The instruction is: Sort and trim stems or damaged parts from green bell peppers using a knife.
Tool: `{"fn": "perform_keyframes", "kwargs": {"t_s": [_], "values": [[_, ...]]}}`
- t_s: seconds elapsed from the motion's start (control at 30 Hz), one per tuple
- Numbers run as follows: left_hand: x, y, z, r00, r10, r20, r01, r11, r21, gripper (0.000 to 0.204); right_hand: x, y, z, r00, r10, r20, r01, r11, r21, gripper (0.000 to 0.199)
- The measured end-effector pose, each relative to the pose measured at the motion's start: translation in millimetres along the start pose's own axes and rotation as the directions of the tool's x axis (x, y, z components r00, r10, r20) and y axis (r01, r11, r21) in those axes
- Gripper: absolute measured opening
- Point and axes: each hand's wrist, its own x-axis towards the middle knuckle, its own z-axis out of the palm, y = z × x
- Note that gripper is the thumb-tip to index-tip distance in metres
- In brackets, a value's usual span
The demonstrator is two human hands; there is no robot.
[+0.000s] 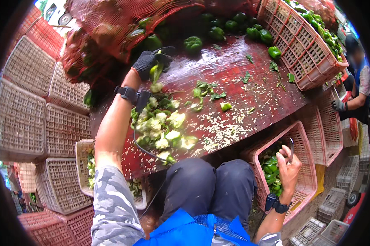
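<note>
Lower right, my right hand point(289, 167) grips a knife point(291, 148) that, dipping, could nick peppers point(271, 169); whether my left hand point(149, 63) holds the core point(155, 76), I can't tell.

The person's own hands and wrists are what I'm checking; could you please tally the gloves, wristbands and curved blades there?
Dark glove: 1, on the left hand
Dark wristbands: 2, left wristband and right wristband
Curved blade: 1, in the right hand
Total: 4

The flat red counter point(230, 57) is passable mid-surface; a red mesh sack point(107, 33) and pink plastic lattice crate point(299, 49) block beyond.
</note>
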Motion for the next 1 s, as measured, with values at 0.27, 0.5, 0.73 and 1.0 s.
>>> {"fn": "perform_keyframes", "kwargs": {"t_s": [0.27, 0.5, 0.73, 1.0], "values": [[-115, -15, -25, 0.99, -0.126, 0.063, 0.132, 0.986, -0.102, 0.043, 15, -114, 71, 0.8, -0.406, 0.442, 0.391, 0.911, 0.131, 0.064], [-126, -61, -1, 0.999, 0.028, 0.021, -0.035, 0.877, 0.48, 0.082, 24, -158, 199, 0.496, -0.433, 0.752, 0.675, 0.737, -0.021, 0.129], [-115, -36, 23, 0.993, -0.081, 0.084, 0.012, 0.784, 0.62, 0.064, 15, -173, 249, 0.46, -0.399, 0.793, 0.766, 0.631, -0.127, 0.144], [-209, -60, -28, 0.989, -0.094, 0.111, 0.011, 0.81, 0.586, 0.059, 10, -216, 307, 0.293, -0.334, 0.896, 0.874, 0.473, -0.109, 0.112]]}}
